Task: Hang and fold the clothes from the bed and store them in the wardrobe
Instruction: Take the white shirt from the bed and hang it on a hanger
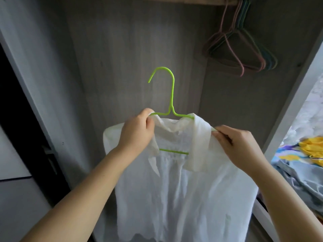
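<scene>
Before the open wardrobe (139, 49): a person holds a garment up at chest height, grey back panel behind it.
Garment: white shirt (174, 189), thin and wrinkled, draped on a green hanger (172, 95); its body hangs straight down between the forearms, hem near the bottom edge of view.
Hanger: upright, hook free in the air and turned left, not touching anything; lower bar visible through the open neck of the shirt.
Left hand (136, 131): fingers curled, pinching the collar and the hanger's shoulder at the left end.
Right hand (234, 144): fingertips closed on the shirt's right shoulder fabric, where a sliver of the hanger arm shows.
Rail: wooden rail (174, 0) at the top edge, well above the hook.
Spare hangers (244, 49): a bunch of pastel wire hangers, pink and blue among them, hanging from the rail at upper right.
Bed (305, 119): at the right edge, patterned sheet, with a yellow garment (311, 147) and grey cloth (300, 179) lying on it.
</scene>
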### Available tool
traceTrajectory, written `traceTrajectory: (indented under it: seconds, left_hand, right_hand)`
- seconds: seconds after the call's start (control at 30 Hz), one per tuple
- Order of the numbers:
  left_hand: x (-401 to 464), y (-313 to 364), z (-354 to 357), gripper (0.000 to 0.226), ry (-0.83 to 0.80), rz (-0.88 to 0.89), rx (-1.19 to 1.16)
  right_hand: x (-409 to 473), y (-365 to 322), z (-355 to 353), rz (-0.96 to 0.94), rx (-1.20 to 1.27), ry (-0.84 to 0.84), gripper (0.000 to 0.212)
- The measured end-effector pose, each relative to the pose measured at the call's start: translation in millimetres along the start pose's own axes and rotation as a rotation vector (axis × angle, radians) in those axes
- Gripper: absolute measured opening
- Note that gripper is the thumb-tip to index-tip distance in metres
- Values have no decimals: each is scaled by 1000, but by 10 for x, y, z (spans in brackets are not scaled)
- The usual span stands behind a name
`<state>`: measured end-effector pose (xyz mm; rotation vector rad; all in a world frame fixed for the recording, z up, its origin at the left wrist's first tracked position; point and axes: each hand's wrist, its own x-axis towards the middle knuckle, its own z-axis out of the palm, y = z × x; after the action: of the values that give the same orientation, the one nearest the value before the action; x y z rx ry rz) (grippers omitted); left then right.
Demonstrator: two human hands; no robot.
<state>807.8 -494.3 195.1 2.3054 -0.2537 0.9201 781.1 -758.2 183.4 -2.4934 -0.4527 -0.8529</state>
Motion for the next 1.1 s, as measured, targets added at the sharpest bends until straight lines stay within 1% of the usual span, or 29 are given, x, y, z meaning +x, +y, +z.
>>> traceTrajectory:
  seconds: [0.03, 0.1, 0.13, 0.17, 0.2, 0.23, 0.27, 0.3, 0.33, 0.37, 0.4, 0.43, 0.47, 0.53, 0.57, 0.63, 0.7, 0.77, 0.87, 0.93, 1.0, 1.1]
  left_hand:
    - [-16, 0, 4, 35, -18, 33, -62]
    - [-49, -18, -2, 44, -136, 65, -114]
    - [-49, -39, -33, 47, -148, 68, -131]
    - [-27, -82, -78, 51, -99, 97, -121]
    - [15, -128, -139, 56, -32, 150, -59]
    - [74, -167, -189, 60, -6, 225, 38]
    - [139, -208, -205, 61, -42, 298, 132]
    - [200, -237, -200, 58, -138, 334, 148]
    - [230, -248, -181, 49, -227, 322, 92]
    - [240, -241, -165, 37, -270, 278, -32]
    - [255, -263, -134, 29, -241, 237, -143]
    - [273, -294, -110, 24, -177, 206, -193]
    - [294, -349, -110, 20, -97, 192, -204]
    - [348, -493, -158, 13, 32, 167, -204]
    - [382, -575, -173, 11, 59, 150, -204]
    - [437, -703, -185, 10, 65, 121, -210]
    - [492, -766, -165, 11, 48, 98, -243]
    - [566, -773, -152, 16, 97, 54, -277]
    - [752, -766, -207, 31, 228, -55, -221]
    - [835, -693, -284, 40, 257, -182, -237]
    - [830, -609, -359, 48, 239, -272, -341]
    - [692, -615, -478, 55, 105, -264, -565]
  right_hand:
    - [6, -4, -4, 9, 2, 12, 21]
    - [4, 22, -21, 17, -10, 20, 22]
    - [2, 38, -38, 15, -19, 24, 21]
    - [4, 47, -60, 7, -27, 31, 20]
    - [15, 52, -86, -3, -35, 43, 19]
    - [42, 50, -113, -8, -48, 56, 17]
    - [73, 46, -138, -13, -60, 68, 15]
    - [106, 32, -156, -21, -67, 75, 12]
    - [137, 12, -154, -31, -68, 76, 11]
    - [162, -19, -153, -45, -74, 73, 11]
    - [184, -34, -152, -58, -78, 65, 11]
    - [199, -12, -151, -60, -74, 50, 13]
    - [213, 31, -163, -49, -79, 19, 15]
    - [232, 144, -209, 13, -102, -95, 19]
    - [231, 189, -241, 33, -103, -147, 20]
    - [242, 148, -278, 7, -79, -214, 21]
    - [287, -53, -251, -68, -48, -263, 25]
    - [386, -283, -213, -134, 2, -245, 28]
    - [681, -586, -170, -101, 153, -214, 24]
    - [923, -818, -99, -76, 215, -214, 30]
    - [1158, -1045, 15, -64, 233, -173, 36]
    - [1493, -1428, 210, -47, 223, -72, 37]
